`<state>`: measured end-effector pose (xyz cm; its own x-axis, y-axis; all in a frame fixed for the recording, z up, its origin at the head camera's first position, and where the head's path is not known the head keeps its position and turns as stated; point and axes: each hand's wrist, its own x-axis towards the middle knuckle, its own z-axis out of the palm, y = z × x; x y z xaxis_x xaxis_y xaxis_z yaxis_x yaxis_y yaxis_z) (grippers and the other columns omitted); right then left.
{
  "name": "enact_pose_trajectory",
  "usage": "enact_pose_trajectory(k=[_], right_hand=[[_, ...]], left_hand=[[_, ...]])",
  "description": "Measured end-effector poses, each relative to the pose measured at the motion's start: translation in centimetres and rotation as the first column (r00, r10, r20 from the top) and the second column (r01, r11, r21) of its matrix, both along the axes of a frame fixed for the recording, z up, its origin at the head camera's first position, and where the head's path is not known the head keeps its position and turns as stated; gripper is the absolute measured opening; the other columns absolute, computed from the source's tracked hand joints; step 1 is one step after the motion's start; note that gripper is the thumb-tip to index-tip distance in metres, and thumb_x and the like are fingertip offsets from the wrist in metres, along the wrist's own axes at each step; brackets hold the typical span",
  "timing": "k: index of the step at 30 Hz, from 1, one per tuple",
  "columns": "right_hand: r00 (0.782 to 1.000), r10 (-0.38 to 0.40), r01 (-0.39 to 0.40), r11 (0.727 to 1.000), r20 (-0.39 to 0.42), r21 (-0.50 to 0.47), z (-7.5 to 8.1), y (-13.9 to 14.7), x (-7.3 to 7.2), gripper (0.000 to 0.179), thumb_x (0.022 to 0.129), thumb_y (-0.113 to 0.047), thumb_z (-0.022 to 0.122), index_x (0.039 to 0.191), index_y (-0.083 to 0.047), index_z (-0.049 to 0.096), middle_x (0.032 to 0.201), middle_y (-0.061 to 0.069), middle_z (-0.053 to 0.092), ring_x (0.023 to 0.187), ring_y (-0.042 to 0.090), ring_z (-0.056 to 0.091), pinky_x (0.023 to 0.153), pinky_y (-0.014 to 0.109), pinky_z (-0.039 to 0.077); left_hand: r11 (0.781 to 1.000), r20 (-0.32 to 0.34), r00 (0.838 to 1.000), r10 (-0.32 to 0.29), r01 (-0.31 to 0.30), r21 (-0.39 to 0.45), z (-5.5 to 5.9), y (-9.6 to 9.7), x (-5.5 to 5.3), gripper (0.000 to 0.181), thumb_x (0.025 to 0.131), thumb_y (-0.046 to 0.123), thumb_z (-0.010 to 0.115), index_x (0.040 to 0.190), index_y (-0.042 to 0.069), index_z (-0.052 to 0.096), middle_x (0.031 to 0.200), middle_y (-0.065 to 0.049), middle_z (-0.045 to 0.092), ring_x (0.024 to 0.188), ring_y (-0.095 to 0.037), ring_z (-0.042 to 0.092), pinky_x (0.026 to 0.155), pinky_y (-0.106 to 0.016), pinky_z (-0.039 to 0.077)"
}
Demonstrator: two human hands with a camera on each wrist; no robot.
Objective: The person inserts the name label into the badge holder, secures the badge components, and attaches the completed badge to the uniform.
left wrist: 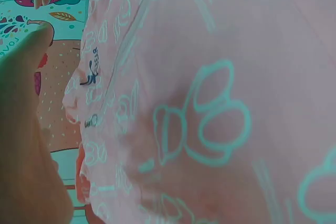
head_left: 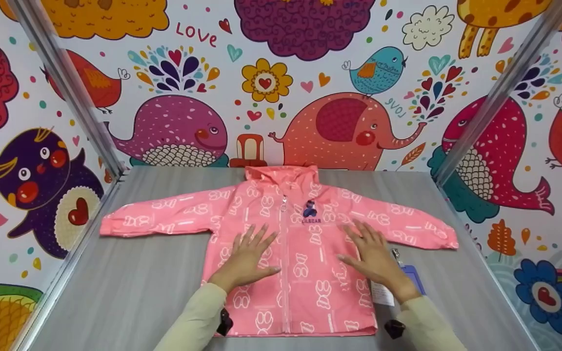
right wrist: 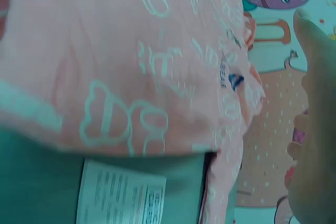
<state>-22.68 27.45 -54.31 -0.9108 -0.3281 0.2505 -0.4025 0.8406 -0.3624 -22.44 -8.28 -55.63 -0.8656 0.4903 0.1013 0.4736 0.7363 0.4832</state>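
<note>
- Pink jacket [head_left: 306, 273]: I see it front up, sleeves outspread, on the grey tabletop [head_left: 144, 278].
- Left hand [head_left: 249, 258], right hand [head_left: 377, 257]: each grip empty, fingers splayed over the jacket; I cannot tell contact.
- White printed card [head_left: 383, 295]: at the jacket's edge.

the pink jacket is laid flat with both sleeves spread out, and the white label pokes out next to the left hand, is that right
Not quite: the white label is next to the right hand, not the left hand, as the head view shows. The pink jacket is laid flat with both sleeves spread out, as you say.
</note>
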Motion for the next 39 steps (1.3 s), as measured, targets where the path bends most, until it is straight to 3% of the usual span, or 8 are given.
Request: enact_pose_trajectory(k=[7,13,20,27,34,39], right_hand=[[0.990,-0.105,0.111,0.992,0.093,-0.066,0.4,4.8,1.1,0.083,0.090,-0.048,0.065,0.157,-0.020,0.026,0.164,0.018,0.022,0.148,0.045,0.020,0.115,0.072,0.010],[0.962,-0.204,0.218,0.974,0.179,-0.062,0.7,8.1,1.9,0.082,0.091,-0.054,0.062,0.155,-0.016,0.029,0.161,0.022,0.023,0.145,0.050,0.020,0.112,0.075,0.009],[0.902,-0.314,0.335,0.942,0.295,-0.022,1.0,11.5,3.3,0.084,0.089,-0.060,0.061,0.150,-0.008,0.035,0.156,0.027,0.029,0.142,0.052,0.023,0.106,0.080,0.019],[0.830,-0.360,0.392,0.920,0.426,0.014,-0.7,13.4,4.2,0.087,0.086,-0.060,0.065,0.146,-0.002,0.040,0.147,0.031,0.039,0.131,0.051,0.037,0.104,0.071,0.036],[0.795,-0.390,0.431,0.902,0.464,0.020,-2.0,14.1,5.3,0.084,0.085,-0.055,0.070,0.141,0.003,0.045,0.137,0.030,0.046,0.121,0.046,0.047,0.102,0.064,0.044],[0.756,-0.441,0.475,0.878,0.484,0.057,-2.2,14.1,6.0,0.081,0.081,-0.057,0.073,0.129,0.005,0.053,0.123,0.027,0.053,0.110,0.040,0.052,0.099,0.059,0.048]], left_hand=[[0.999,0.067,0.997,-0.031,0.028,0.044,-0.1,3.2,-0.4,0.087,0.089,0.059,0.060,0.158,0.022,0.023,0.167,-0.011,0.015,0.153,-0.043,0.009,0.118,-0.070,0.007],[0.994,0.127,0.990,-0.057,0.044,0.101,0.3,6.3,-0.4,0.088,0.089,0.058,0.062,0.158,0.022,0.022,0.167,-0.008,0.015,0.154,-0.041,0.010,0.120,-0.067,0.006],[0.989,0.157,0.981,-0.116,0.099,0.114,0.5,9.8,0.0,0.086,0.089,0.057,0.060,0.158,0.021,0.022,0.168,-0.006,0.015,0.154,-0.038,0.012,0.122,-0.064,0.008],[0.980,0.150,0.974,-0.172,0.153,0.127,0.6,12.6,0.4,0.085,0.090,0.054,0.061,0.158,0.023,0.022,0.166,-0.010,0.021,0.152,-0.039,0.018,0.122,-0.061,0.013],[0.972,0.174,0.963,-0.205,0.180,0.150,0.5,14.6,1.0,0.083,0.091,0.053,0.060,0.158,0.024,0.021,0.165,-0.008,0.023,0.152,-0.037,0.019,0.123,-0.060,0.013],[0.973,0.178,0.962,-0.209,0.185,0.141,0.5,15.9,1.1,0.081,0.092,0.052,0.059,0.158,0.026,0.021,0.165,-0.006,0.025,0.152,-0.032,0.022,0.123,-0.058,0.014]])
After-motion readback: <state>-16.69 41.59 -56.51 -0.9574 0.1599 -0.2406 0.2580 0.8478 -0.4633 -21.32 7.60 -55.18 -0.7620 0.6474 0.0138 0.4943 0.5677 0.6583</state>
